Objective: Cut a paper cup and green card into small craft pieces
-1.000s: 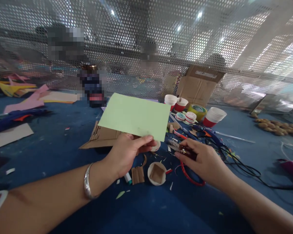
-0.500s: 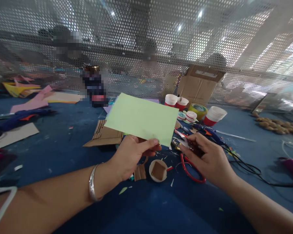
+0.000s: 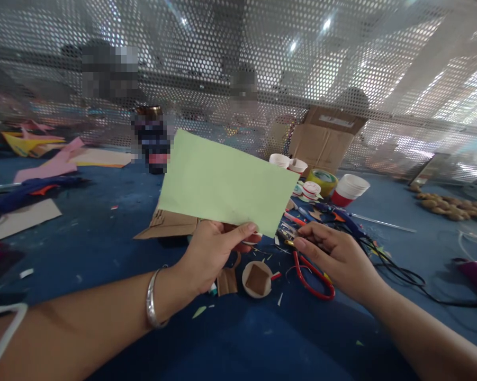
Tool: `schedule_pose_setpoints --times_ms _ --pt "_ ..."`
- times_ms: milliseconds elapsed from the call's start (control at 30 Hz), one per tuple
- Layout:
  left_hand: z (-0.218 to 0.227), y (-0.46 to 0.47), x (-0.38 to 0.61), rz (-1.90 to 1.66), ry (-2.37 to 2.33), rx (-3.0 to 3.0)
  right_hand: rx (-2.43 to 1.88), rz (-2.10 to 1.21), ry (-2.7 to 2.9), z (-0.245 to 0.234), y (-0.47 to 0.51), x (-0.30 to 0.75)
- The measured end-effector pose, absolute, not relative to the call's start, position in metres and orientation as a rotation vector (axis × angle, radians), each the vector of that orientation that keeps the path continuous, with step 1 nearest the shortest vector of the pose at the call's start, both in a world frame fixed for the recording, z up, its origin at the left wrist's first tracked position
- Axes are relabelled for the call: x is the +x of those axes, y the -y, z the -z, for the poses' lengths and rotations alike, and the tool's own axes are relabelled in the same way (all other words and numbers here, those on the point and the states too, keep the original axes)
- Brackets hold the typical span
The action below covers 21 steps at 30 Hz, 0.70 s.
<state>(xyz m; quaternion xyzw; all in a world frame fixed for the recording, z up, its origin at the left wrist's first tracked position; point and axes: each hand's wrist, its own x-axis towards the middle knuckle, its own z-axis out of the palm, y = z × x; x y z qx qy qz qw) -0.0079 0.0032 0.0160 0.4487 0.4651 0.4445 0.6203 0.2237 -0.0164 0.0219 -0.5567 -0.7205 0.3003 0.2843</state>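
Note:
My left hand [image 3: 216, 248], with a silver bangle at its wrist, pinches a light green sheet of paper [image 3: 226, 182] by its lower edge, thumb on top. A pale curved edge shows under the sheet by my fingers; I cannot make out what it is. My right hand [image 3: 337, 256] is low over the clutter right of the sheet, its fingers curled toward the thumb. What lies between them is mostly hidden. Just below it are the red handles [image 3: 313, 283] of a tool. A pale disc with a brown cardboard square [image 3: 258, 279] lies between my hands.
Corrugated cardboard [image 3: 169, 223] lies behind my left hand. Paper cups [image 3: 349, 189], yellow tape [image 3: 321, 181] and a blue glue gun [image 3: 347, 219] with its black cable stand or lie to the right. Another blue glue gun [image 3: 35, 190] is at left. A perforated metal screen [image 3: 206, 63] rises behind.
The green sheet has risen and tilted more upright, covering more of the things behind it. My right hand has dropped slightly, and the metal blades seen by its fingers now show less.

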Motion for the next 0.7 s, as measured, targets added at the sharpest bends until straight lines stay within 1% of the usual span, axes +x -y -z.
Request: schedule_pose_setpoints --times_ms 333,700 --pt "-0.0114 0.0 -0.0063 -0.92 -1.002 1.101 -1.456 -0.929 1.959 -0.0259 0.0171 0.2226" --pt "-0.0118 0.0036 -0.0044 -0.915 -0.962 1.097 -1.388 -0.96 1.979 -0.0262 0.018 0.2212"
